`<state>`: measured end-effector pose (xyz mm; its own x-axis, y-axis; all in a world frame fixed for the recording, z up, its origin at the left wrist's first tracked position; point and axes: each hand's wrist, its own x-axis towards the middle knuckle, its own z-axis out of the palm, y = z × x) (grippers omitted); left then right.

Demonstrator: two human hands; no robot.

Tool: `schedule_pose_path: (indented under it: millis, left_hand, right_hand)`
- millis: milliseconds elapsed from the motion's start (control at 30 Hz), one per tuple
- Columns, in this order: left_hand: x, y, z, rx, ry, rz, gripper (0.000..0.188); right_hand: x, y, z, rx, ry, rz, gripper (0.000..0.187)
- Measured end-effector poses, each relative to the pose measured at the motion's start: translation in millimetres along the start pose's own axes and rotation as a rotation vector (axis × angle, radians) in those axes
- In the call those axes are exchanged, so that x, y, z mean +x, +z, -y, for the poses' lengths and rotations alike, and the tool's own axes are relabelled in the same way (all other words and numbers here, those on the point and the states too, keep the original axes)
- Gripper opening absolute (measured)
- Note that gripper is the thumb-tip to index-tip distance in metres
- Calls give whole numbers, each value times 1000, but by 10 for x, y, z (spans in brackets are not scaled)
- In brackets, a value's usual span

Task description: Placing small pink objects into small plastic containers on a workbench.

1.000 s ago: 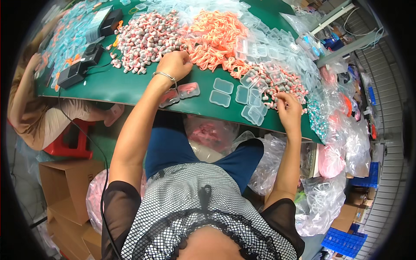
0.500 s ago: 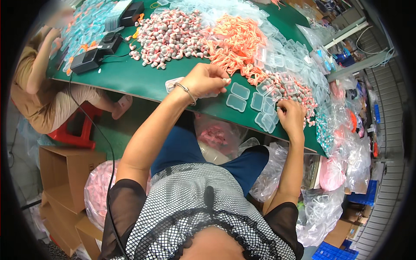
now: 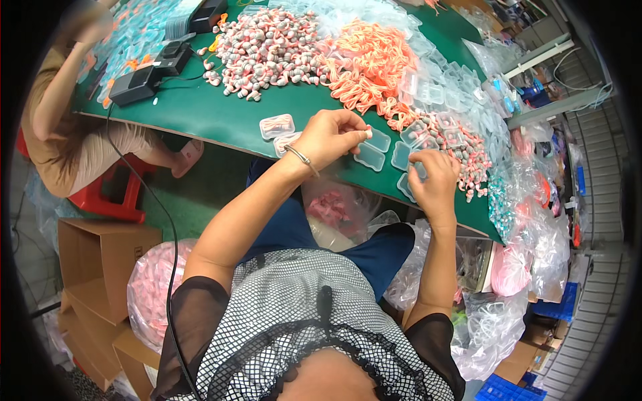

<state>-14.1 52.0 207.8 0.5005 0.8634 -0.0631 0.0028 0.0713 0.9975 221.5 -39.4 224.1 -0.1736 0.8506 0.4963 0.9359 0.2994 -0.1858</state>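
- The left hand is pinching a small pale piece between thumb and fingertips, hovering just above the near edge of the green-topped desk.
- The right hand is resting curled over a clear plastic snap case at the desk's edge; whether it is actually gripping the case cannot be told.
- More empty clear cases are lying between the two hands, and two filled ones are sitting at nine o'clock from the left hand.
- A tangle of orange cords is lying at twelve o'clock from the left hand, with a heap of pink-and-grey earbuds at eleven o'clock.
- Risks: the pinched piece is sitting over the desk's rim, so a loosening grip could be sending it into the lap or the bags below; the case under the right hand is overhanging the edge and could be sliding off if nudged.
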Motion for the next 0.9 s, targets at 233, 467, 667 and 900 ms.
schedule_pose_path:
  millis: [233, 467, 667, 900]
  left_hand:
    - [-52, 60, -8, -17, 9, -38, 17]
    - [-45, 73, 52, 79, 26, -18, 18]
    - [-32, 136, -8, 120, 20, 5, 18]
    - [-5, 200, -71, 4, 12, 62, 18]
  right_hand:
    - [37, 161, 121, -52, -66, 49, 16]
    - [22, 160, 226, -73, -115, 113, 15]
    - [75, 149, 115, 137, 15, 51, 16]
    - [200, 313, 311, 773, 307, 69, 25]
